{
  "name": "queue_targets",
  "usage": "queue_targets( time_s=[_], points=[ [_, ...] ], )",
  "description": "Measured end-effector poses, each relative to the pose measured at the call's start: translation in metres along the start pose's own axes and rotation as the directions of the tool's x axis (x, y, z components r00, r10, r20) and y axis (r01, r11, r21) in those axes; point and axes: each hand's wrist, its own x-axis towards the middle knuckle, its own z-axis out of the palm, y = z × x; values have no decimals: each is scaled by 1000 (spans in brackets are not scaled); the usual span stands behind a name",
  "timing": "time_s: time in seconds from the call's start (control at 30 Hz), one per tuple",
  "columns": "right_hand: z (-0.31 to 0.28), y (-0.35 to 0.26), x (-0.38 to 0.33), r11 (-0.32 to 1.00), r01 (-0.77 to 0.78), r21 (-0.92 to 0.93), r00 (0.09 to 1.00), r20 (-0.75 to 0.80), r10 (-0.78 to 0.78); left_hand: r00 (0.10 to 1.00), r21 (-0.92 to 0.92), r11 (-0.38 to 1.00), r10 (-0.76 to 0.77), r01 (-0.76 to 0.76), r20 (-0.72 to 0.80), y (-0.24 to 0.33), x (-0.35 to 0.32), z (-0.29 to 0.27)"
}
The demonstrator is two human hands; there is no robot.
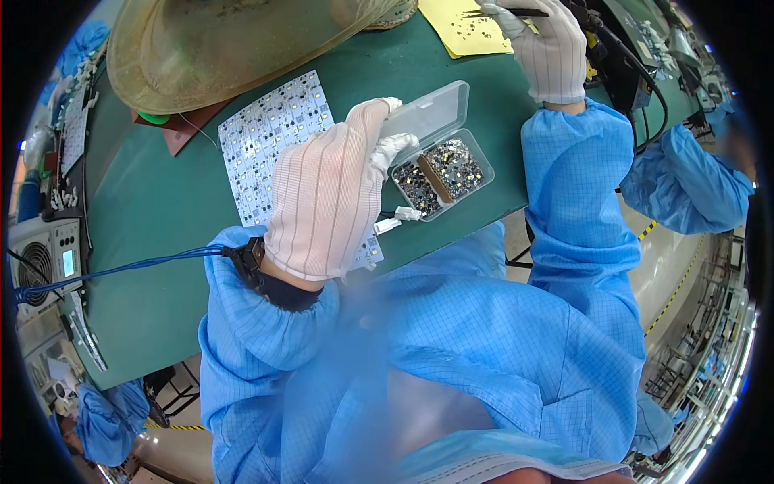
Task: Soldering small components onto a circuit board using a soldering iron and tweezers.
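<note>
My left hand (pixel 326 189), in a white striped glove, rests over a white circuit board panel (pixel 270 133) dotted with small parts. Its thumb and a fingertip close round the left edge of the raised clear lid (pixel 435 109) of a small plastic box (pixel 486 165). Tiny electronic components fill the box on both sides of a brown divider (pixel 435 178). At the upper right, my gloved right hand (pixel 551 52) grips dark tweezers (pixel 528 12) above a yellow sheet (pixel 451 40) with loose components scattered on it.
A large translucent, yellowed cover (pixel 218 60) overhangs the far left of the green table (pixel 153 266). Blue cords (pixel 137 270) run from my left wristband to the left. Two white connectors (pixel 397 219) lie by the box. Dark equipment with cables (pixel 637 77) stands right of my right hand.
</note>
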Motion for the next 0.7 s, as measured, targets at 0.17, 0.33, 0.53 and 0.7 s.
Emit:
queue_targets(
  time_s=[0.17,0.33,0.53,0.7],
  points=[
    [-2,-9,-1,999,42,-20,999,24,-42,1000,-18,1000,-1,1,-9,-2,-2,2],
    [-23,-30,-10,953,-212,215,968,-84,235,996,-67,998,8,-14,-91,-3,-2,3],
    [-79,-41,-57,495,-227,839,812,-118,572,999,-55,998,2,-4,-37,15,4,-7],
    [-103,-84,-58,574,-480,663,767,0,642,961,-84,959,264,-270,-79,12,4,-6]
  ],
)
